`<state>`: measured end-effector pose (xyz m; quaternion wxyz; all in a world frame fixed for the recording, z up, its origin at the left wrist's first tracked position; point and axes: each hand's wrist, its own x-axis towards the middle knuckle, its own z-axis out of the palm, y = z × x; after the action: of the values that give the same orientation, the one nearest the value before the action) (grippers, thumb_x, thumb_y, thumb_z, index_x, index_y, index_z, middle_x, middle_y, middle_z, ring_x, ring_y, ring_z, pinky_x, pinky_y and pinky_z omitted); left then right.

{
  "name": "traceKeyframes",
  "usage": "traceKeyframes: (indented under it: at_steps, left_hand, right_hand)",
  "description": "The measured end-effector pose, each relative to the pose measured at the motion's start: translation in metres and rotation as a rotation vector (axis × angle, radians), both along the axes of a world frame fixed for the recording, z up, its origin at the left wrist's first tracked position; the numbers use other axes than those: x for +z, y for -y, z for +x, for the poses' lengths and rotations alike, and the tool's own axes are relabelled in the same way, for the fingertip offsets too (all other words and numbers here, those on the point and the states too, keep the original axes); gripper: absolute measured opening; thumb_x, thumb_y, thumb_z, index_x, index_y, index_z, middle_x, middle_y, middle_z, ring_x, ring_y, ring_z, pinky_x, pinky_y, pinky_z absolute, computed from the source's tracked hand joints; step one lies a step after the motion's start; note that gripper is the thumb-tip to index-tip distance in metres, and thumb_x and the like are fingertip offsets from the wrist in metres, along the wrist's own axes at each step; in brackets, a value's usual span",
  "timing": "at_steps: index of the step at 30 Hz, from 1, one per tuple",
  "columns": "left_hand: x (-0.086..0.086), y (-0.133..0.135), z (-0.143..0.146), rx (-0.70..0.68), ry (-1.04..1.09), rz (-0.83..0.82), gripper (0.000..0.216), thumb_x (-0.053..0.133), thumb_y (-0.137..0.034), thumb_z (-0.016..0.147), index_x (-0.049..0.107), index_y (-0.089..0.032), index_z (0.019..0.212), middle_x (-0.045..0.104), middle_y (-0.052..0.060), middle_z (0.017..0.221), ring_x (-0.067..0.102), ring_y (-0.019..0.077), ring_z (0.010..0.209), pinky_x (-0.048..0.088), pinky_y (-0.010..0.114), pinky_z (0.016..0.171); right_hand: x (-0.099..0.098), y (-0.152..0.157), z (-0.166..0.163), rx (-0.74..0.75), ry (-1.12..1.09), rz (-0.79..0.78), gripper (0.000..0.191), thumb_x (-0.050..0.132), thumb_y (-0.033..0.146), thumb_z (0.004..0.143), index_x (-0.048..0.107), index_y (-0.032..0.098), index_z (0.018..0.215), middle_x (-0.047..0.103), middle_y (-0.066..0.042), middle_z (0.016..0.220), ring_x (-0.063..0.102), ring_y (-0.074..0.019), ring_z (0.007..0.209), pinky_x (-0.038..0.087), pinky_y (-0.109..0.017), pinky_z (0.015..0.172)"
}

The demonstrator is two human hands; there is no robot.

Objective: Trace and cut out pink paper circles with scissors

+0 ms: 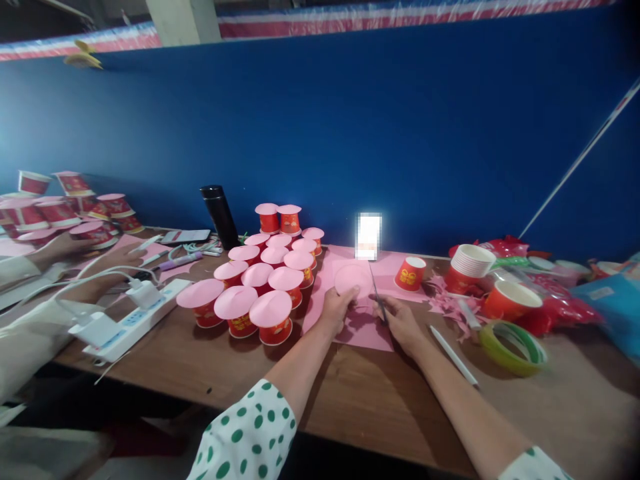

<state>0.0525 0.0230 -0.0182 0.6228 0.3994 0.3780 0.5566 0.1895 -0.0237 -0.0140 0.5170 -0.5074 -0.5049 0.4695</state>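
Observation:
My left hand pinches a round pink paper disc by its lower edge, holding it over a pink paper sheet on the wooden table. Closed around a pair of scissors, my right hand points the blades up along the disc's right edge. Several red paper cups capped with pink discs stand in rows just left of my left hand. One uncapped red cup sits right of the disc.
A white pen, a green tape roll, stacked paper cups and pink scraps lie to the right. A black flask and a white power strip sit left. Another person's arms work at far left.

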Motion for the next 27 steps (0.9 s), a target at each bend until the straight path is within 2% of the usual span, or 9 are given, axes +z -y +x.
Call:
traceKeyframes:
  at_steps: [7,19,27]
  left_hand:
    - [-0.0031,-0.0016,-0.0004,-0.027,-0.010,0.007,0.032,0.072,-0.039,0.055,0.056,-0.011,0.054,0.051,0.001,0.043,0.042,0.0071,0.038,0.030,0.020,0.038]
    - [0.0000,0.0000,-0.0002,-0.026,-0.017,0.027,0.030,0.070,-0.038,0.057,0.056,-0.011,0.054,0.051,0.000,0.043,0.043,0.0073,0.038,0.031,0.021,0.040]
    - [-0.0038,-0.0026,0.0004,-0.022,-0.009,0.038,0.030,0.070,-0.038,0.057,0.056,-0.011,0.055,0.051,0.000,0.044,0.043,0.0072,0.039,0.032,0.020,0.040]
  right_hand:
    - [0.0007,0.0000,0.0005,-0.008,0.026,0.025,0.047,0.066,0.043,0.064,0.059,0.017,0.102,0.055,0.000,0.064,0.050,-0.0109,0.053,0.042,-0.023,0.048]
    - [0.0016,-0.0001,0.0000,-0.030,0.024,0.044,0.044,0.066,0.043,0.064,0.061,0.017,0.099,0.056,0.000,0.062,0.049,-0.0106,0.052,0.040,-0.022,0.047]
    - [0.0036,0.0009,-0.0008,-0.032,-0.004,0.037,0.043,0.068,0.041,0.062,0.063,0.017,0.098,0.056,0.001,0.060,0.047,-0.0094,0.050,0.037,-0.021,0.045]
